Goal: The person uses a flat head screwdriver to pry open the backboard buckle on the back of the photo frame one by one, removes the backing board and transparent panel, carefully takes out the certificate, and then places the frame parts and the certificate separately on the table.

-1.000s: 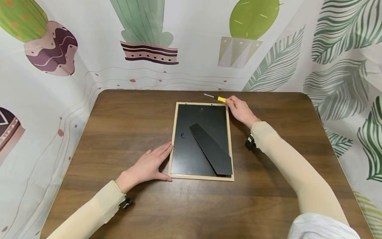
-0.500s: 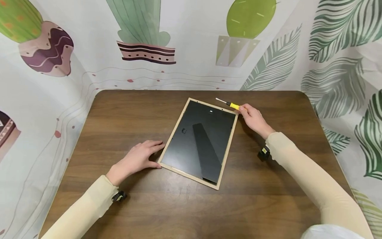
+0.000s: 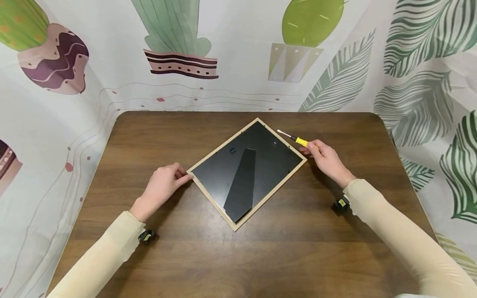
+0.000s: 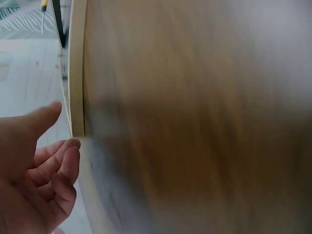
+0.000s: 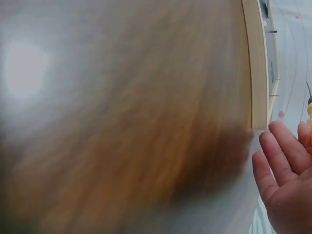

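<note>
One screwdriver [image 3: 300, 141] is gripped by the right hand [image 3: 326, 159], the frame [image 3: 266, 171] pinched by the left hand [image 3: 161, 185].

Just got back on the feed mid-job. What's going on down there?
A person has a picture frame face down and turned at an angle on the wooden table, its black stand on top. The left hand has its thumb and fingers at the left corner. The right hand grips a yellow-handled screwdriver, with fingers at the right corner.
</note>
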A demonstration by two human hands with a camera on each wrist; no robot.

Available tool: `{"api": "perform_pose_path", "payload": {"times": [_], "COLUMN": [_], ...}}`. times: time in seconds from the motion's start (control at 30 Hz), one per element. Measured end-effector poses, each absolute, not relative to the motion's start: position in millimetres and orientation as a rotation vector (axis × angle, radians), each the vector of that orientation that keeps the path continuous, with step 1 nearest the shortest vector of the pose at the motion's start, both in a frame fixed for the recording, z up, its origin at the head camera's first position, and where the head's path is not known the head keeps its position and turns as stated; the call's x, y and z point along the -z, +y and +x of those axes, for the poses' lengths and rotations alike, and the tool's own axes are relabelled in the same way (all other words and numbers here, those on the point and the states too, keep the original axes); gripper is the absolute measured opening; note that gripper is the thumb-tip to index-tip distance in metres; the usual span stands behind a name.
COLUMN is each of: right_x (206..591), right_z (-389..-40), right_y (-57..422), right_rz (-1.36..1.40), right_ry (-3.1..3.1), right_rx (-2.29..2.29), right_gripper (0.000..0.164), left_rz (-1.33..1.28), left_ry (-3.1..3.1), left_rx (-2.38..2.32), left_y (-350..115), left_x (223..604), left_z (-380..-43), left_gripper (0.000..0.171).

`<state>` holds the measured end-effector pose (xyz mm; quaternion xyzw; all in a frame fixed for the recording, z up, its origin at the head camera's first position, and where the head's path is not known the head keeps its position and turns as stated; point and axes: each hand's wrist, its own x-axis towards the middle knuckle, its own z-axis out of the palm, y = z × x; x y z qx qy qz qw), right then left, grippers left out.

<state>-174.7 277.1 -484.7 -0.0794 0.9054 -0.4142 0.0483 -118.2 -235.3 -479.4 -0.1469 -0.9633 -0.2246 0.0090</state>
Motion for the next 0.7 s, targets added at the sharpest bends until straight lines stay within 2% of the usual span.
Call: {"api": "perform_pose_path", "payload": {"times": [0.23,0.4,0.53,0.7], "right_x": [496,495,493,492], "right_z": [-193,-195,-188,-173], "right_y": [263,253,251,247], "right_rz": [-0.218,-0.162,-0.110,-0.105], "right_ry": [2.634,2.558,2.580,2.588], "right_rx": [1.523,1.573,1.564,1.558], "right_gripper": [0.038,0.040,0.044,0.046], "left_rz": [-0.435,-0.334,-0.273,-0.258], "left_ry": [-3.056,-3.050,-3.058,-3.067], "left_rx": [0.930,1.154,1.251,1.247], "left_y": [-211,-203,-203,-206], "left_x": [481,481,478,477], "left_z": [-94,-86,-88,-97], "left_gripper": [0.016,0.014,0.018,0.033]}}
